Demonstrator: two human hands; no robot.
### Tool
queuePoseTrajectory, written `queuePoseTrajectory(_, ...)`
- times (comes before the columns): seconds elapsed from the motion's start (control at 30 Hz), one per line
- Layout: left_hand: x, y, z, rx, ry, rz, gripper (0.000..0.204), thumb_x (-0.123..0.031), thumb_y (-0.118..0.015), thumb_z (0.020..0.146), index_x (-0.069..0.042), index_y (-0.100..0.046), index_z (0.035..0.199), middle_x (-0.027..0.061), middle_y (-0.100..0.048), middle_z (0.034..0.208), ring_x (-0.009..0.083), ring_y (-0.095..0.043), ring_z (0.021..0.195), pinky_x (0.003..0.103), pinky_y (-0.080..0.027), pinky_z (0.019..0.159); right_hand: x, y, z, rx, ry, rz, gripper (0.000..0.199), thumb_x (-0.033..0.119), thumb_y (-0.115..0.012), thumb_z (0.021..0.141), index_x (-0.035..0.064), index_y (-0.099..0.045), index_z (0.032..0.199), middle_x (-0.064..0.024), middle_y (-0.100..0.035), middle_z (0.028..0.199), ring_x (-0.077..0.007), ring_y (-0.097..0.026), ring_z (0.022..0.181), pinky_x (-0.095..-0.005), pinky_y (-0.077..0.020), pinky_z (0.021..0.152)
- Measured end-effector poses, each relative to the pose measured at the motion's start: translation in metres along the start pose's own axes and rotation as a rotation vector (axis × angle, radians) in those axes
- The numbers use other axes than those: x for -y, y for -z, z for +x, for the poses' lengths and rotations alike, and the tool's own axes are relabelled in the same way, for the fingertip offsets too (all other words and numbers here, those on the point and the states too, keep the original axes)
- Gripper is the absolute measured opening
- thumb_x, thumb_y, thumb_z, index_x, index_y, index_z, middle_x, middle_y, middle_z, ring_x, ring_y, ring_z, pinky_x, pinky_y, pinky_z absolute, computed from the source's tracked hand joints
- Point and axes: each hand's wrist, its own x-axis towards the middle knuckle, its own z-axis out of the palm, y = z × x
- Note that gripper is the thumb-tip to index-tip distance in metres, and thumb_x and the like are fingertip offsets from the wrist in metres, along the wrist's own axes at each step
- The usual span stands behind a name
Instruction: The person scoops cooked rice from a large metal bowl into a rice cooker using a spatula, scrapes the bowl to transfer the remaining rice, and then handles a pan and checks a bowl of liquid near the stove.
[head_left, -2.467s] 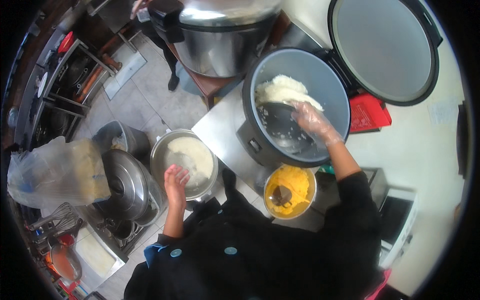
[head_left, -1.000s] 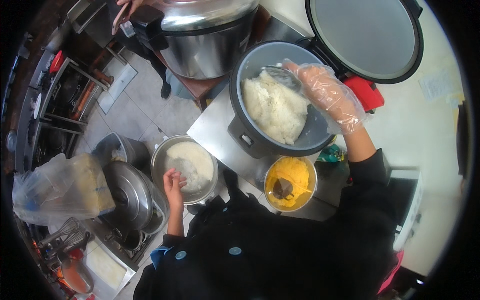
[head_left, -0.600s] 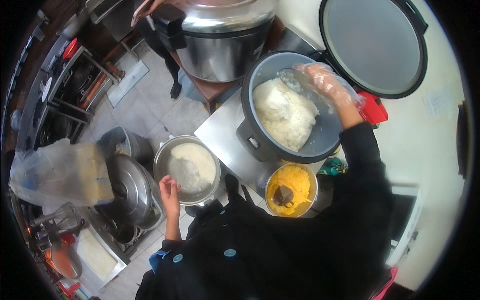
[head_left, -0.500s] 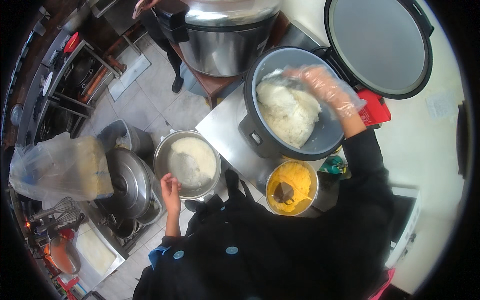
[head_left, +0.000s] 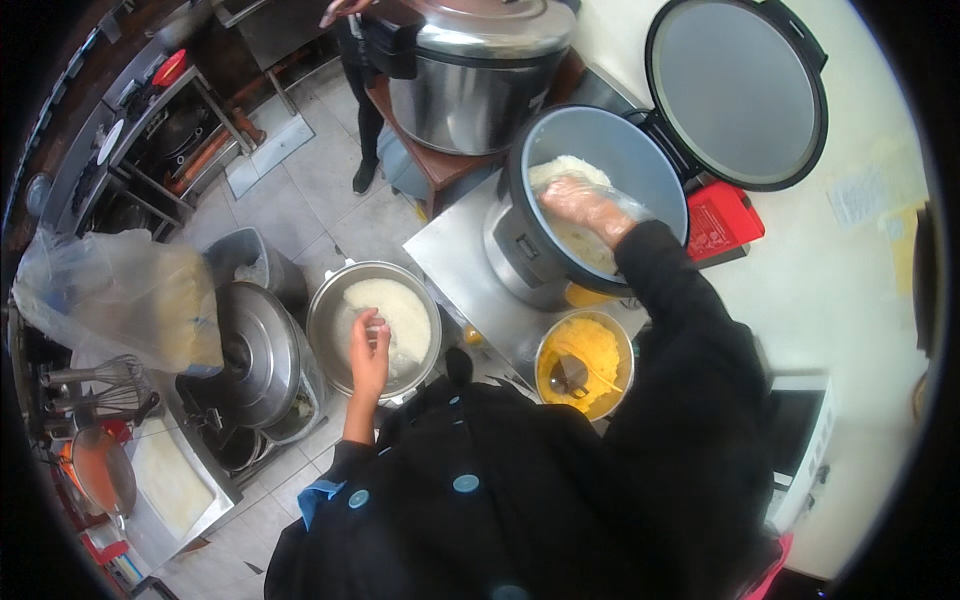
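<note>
My right hand point(head_left: 588, 207), in a clear plastic glove, reaches into the grey-walled rice cooker point(head_left: 525, 245). It rests against the white cooked rice point(head_left: 568, 172), part of which hides behind the hand and sleeve; the fingertips are not distinct. Bare and loosely bent, my left hand point(head_left: 369, 362) hovers over the near edge of a metal pot point(head_left: 318, 330), with nothing in its fingers. Inside that pot lies white grain that looks like uncooked rice point(head_left: 400, 312). Below the cooker stands a metal bowl point(head_left: 628, 375) of yellow food point(head_left: 597, 345) with a dark-headed utensil point(head_left: 570, 375) in it.
The cooker's lid point(head_left: 735, 95) stands raised beside the wall. A second large cooker point(head_left: 470, 100) is at the back, near another person's leg point(head_left: 367, 130). Leftward are a lidded pot point(head_left: 260, 355), a bin point(head_left: 280, 275) and a plastic-wrapped bundle point(head_left: 130, 300). A red box point(head_left: 722, 222) sits right.
My right hand has moved left and lower within the cooker, onto the rice, its forearm now crossing the rim. My left hand has shifted right over the pot. The whole view has shifted slightly.
</note>
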Motion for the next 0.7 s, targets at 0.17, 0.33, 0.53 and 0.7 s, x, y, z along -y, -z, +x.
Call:
queuePoseTrajectory(0.17, 0.061, 0.057, -0.037, -0.104, 0.168, 0.075, 0.03, -0.015, -0.053, 0.084, -0.004, -0.047, 0.112, 0.0097, -0.055, 0.089, 0.0181, -0.056, 0.078, 0.029, -0.045, 0.069, 0.027, 0.111, -0.037, -0.147, -0.517, 0.788, 0.031, 0.021, -0.051, 0.081, 0.0038, -0.057, 0.106, -0.0187, -0.058, 0.098, -0.0322, -0.056, 0.089, -0.0376, -0.0419, 0.082)
queuePoseTrajectory(0.33, 0.135, 0.104, -0.067, 0.077, 0.299, 0.461, 0.035, -0.029, -0.056, 0.081, -0.002, -0.055, 0.103, 0.0187, -0.058, 0.09, 0.0324, -0.057, 0.079, 0.038, -0.044, 0.076, -0.006, 0.072, -0.089, -0.267, -0.531, -0.112, 0.052, -0.006, -0.053, 0.066, 0.0041, -0.048, 0.117, -0.0186, -0.054, 0.109, -0.0327, -0.051, 0.103, -0.0365, -0.041, 0.087)
queuePoseTrajectory(0.53, 0.224, 0.144, -0.16, 1.188, 0.934, 0.634, 0.052, -0.048, -0.054, 0.078, 0.003, -0.062, 0.085, 0.0189, -0.061, 0.091, 0.0295, -0.06, 0.081, 0.039, -0.046, 0.07, 0.054, 0.1, -0.139, -0.708, -0.997, 0.637, 0.047, 0.016, -0.055, 0.078, -0.0003, -0.044, 0.121, -0.0128, -0.055, 0.103, -0.0203, -0.053, 0.089, -0.031, -0.0421, 0.081)
queuePoseTrajectory(0.7, 0.292, 0.162, -0.279, 1.25, 1.109, -0.472, 0.018, -0.017, -0.055, 0.084, -0.003, -0.055, 0.094, 0.0086, -0.06, 0.083, 0.0177, -0.058, 0.068, 0.028, -0.047, 0.057, 0.183, 0.037, -0.029, -0.389, -0.796, 0.787, 0.046, 0.016, -0.058, 0.076, -0.0012, -0.047, 0.117, -0.0111, -0.055, 0.098, -0.019, -0.054, 0.086, -0.0304, -0.0431, 0.077)
